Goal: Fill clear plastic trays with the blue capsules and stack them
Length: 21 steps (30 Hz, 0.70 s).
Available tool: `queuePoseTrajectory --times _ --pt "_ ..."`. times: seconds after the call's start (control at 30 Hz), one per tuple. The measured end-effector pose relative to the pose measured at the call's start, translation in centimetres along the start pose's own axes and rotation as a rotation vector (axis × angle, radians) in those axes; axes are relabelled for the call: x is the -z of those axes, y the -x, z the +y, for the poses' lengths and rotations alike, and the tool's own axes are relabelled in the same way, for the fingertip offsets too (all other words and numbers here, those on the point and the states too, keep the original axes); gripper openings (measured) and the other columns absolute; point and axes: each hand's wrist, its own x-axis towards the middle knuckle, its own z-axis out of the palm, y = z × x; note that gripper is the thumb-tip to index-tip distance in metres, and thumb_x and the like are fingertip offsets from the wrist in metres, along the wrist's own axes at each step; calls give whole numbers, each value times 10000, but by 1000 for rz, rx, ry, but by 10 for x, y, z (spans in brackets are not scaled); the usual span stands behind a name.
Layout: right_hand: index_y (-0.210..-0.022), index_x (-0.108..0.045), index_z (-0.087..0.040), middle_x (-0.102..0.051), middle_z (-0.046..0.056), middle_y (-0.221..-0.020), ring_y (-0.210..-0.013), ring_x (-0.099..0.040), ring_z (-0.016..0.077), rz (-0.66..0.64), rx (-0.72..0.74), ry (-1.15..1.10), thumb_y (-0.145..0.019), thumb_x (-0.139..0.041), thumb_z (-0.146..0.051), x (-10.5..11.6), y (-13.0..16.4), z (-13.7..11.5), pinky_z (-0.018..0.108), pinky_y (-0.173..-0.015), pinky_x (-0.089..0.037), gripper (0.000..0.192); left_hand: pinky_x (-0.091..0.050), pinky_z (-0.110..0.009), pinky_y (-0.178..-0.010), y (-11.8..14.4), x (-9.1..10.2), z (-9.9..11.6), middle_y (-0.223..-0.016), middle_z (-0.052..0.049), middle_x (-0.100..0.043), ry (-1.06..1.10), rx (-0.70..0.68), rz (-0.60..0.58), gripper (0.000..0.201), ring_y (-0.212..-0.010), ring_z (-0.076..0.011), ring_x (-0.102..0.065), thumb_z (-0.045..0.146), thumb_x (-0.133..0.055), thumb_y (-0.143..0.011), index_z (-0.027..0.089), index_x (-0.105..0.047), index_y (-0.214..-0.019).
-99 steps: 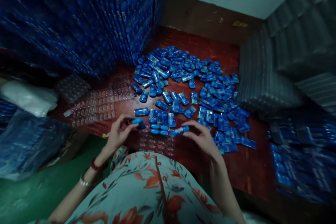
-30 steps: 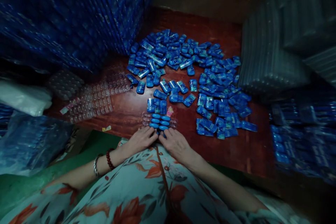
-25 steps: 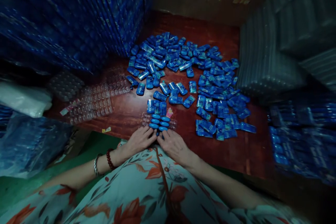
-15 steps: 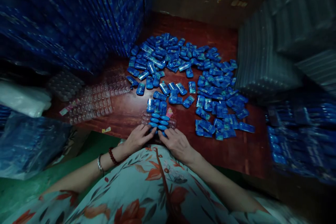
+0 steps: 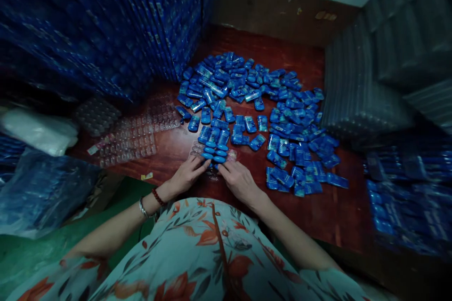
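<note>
A clear plastic blister tray (image 5: pixel 197 149) lies on the red-brown wooden table (image 5: pixel 332 216) in front of me, with several small blue packets (image 5: pixel 215 151) set in its pockets. My left hand (image 5: pixel 186 175) rests at the tray's near left edge, fingertips touching a blue packet. My right hand (image 5: pixel 238 180) rests at the near right edge, fingers against the same row. Beyond the tray a wide heap of loose blue packets (image 5: pixel 278 108) spreads across the table.
Empty clear blister trays (image 5: pixel 130 134) lie to the left. Tall stacks of filled blue trays (image 5: pixel 116 23) rise at the back left; stacks of clear trays (image 5: pixel 363 89) stand at the right. A white bag (image 5: pixel 38 131) and a blue-filled plastic bag (image 5: pixel 38 193) sit at the left.
Both hands, each holding a blue packet 3.3 s ago, came down to the tray's near edge. Over the last second they and the tray slid a little farther from me.
</note>
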Motion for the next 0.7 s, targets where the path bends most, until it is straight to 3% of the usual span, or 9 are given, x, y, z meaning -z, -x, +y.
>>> queuePoseTrajectory --times 0.23,0.37,0.47,0.53,0.6,0.7 --pt "-973 -629 -172 -602 55 -840 -837 -543 175 -128 37 48 -902 -477 -138 10 -13 -7 298 -771 -414 171 -488 -329 -761 2 -2 1 -1069 -116 -550 46 34 -1 485 -953 -187 -507 90 -325 -921 229 -336 -1385" --pt "-1069 -629 -166 -618 69 -879 -818 -529 182 4 -46 76 -907 -498 -214 8 -1 -11 289 -703 -391 214 -476 -325 -748 3 3 0 -1081 -110 -550 -20 53 21 407 -913 -183 -519 126 -384 -913 237 -472 -1295" --pt "-1151 -603 -197 -610 77 -939 -823 -508 181 108 -120 55 -909 -479 -192 12 1 2 285 -680 -371 272 -478 -299 -750 -12 12 -11 -1034 -90 -556 43 228 131 313 -886 -164 -533 199 -409 -923 217 -551 -1202" --pt "-1167 -597 -211 -604 74 -951 -850 -495 185 73 -135 28 -885 -467 -104 15 -12 24 281 -687 -368 329 -482 -291 -755 -32 16 -25 -975 -76 -567 95 405 175 273 -867 -158 -543 232 -405 -930 179 -571 -1140" --pt "-1132 -614 -217 -601 75 -1001 -922 -476 212 -35 -83 36 -839 -485 -47 16 -34 51 291 -688 -361 362 -482 -312 -775 -56 18 -41 -941 -77 -583 98 497 81 234 -876 -179 -553 265 -470 -905 143 -580 -1071" --pt "-1065 -626 -210 -588 67 -1093 -1003 -454 236 -192 60 90 -806 -476 4 10 -71 81 316 -731 -348 368 -473 -342 -793 -86 17 -58 -942 -101 -602 12 525 -184 279 -902 -232 -570 271 -644 -789 117 -572 -1010"
